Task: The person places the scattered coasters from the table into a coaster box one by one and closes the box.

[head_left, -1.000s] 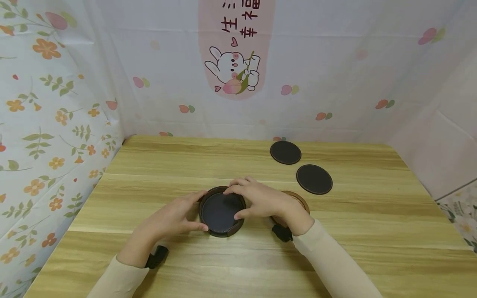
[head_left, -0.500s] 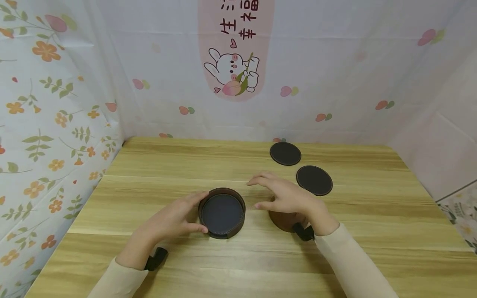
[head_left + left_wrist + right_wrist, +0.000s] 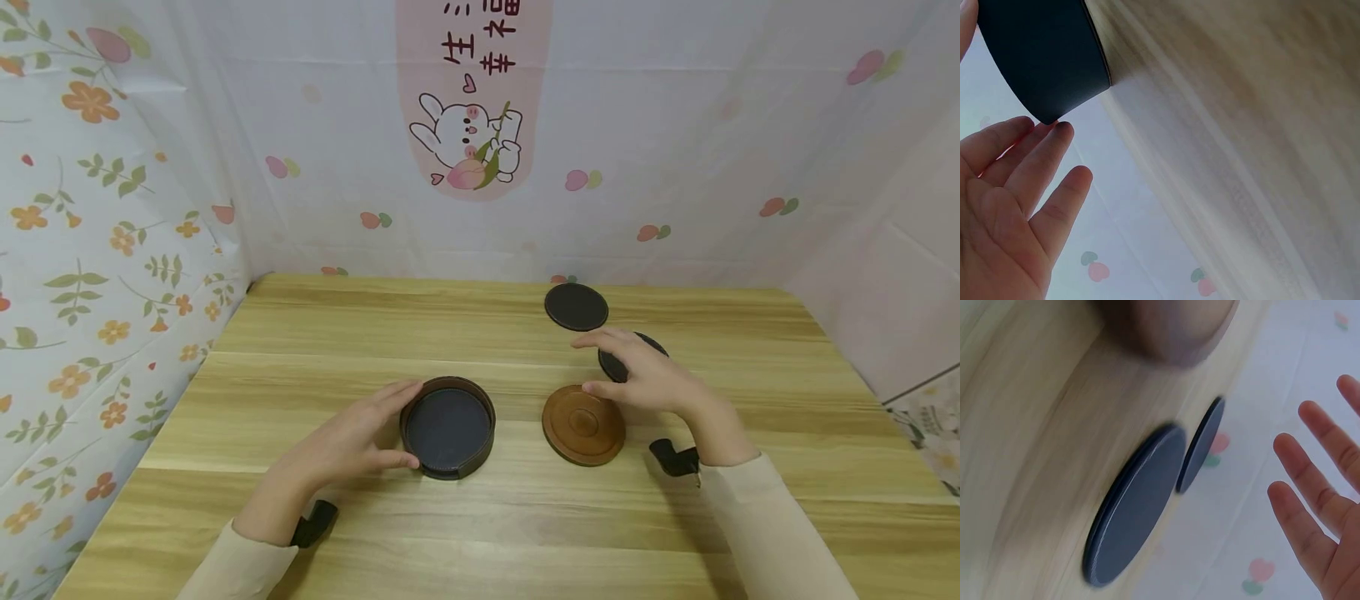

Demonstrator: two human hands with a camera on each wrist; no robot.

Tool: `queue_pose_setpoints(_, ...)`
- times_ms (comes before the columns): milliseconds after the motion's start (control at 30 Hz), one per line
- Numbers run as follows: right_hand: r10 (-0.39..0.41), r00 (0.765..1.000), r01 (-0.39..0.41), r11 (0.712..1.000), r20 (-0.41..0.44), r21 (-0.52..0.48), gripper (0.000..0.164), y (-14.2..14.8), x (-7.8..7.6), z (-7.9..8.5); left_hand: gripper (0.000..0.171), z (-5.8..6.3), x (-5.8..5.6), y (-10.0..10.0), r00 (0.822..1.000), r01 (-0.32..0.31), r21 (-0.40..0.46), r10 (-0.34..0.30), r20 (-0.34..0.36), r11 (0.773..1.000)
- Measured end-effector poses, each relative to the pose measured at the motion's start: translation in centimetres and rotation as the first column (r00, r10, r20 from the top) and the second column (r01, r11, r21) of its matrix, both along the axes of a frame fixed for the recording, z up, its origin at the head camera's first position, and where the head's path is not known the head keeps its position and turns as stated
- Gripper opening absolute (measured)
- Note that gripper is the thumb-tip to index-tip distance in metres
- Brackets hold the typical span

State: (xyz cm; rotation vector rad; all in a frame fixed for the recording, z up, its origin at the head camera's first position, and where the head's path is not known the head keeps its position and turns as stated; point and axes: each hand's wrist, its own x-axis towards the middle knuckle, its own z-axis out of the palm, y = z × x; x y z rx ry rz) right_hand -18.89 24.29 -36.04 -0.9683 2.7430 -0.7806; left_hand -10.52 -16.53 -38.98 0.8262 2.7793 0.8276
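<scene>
A round dark coaster holder (image 3: 483, 446) with a low brown rim stands left of the table's middle. A dark coaster (image 3: 448, 429) lies inside it. My left hand (image 3: 348, 442) rests at the holder's left side, thumb at the near edge and fingers at the far edge. In the left wrist view its fingers are fairly straight beside the holder's dark wall (image 3: 1044, 56). My right hand (image 3: 645, 375) hovers with relaxed, spread fingers and holds nothing. It partly covers a black round coaster (image 3: 613, 365). Below its thumb is a brown round lid (image 3: 583, 425) with a raised centre.
Another black coaster (image 3: 576, 307) lies near the table's back edge. The wood-grain table (image 3: 487, 533) ends at a printed cloth backdrop (image 3: 315, 217). A patterned cloth (image 3: 112, 250) hangs on the left. Each wrist wears a black camera mount (image 3: 675, 458).
My right hand has moved right, from over the coaster holder across the brown lid toward the black coasters, uncovering the lid. My left hand has stayed at the holder.
</scene>
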Motion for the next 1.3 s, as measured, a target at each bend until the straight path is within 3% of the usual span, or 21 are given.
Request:
queue_pose_setpoints(167, -0.028, 1.0, 0.028, 1.0, 0.001, -0.008, 0.056, 2.1, -0.4, -0.2, 0.096, 0.0, 0.0, 0.1, 1.0, -0.002, -0.008, 0.003, 0.019, 1.0)
queue_pose_setpoints(533, -0.111, 0.993, 0.108, 0.99, 0.032, 0.095, 0.054, 4.9, -1.3, -0.5, 0.096, 0.1, 0.0, 0.1, 0.999, -0.013, -0.005, 0.014, 0.037, 1.0)
queue_pose_setpoints(800, -0.169, 0.983, 0.158, 0.978, 0.066, 0.139, 0.06, 6.7, -2.4, -1.8, 0.097, 0.1, 0.0, 0.0, 0.999, -0.011, -0.005, 0.011, 0.04, 1.0)
queue_pose_setpoints(1300, -0.205, 0.971, 0.178, 0.963, 0.121, 0.202, 0.075, 7.7, -3.5, -3.0, 0.097, 0.0, 0.0, -0.1, 0.999, -0.019, 0.007, 0.018, 0.049, 1.0)
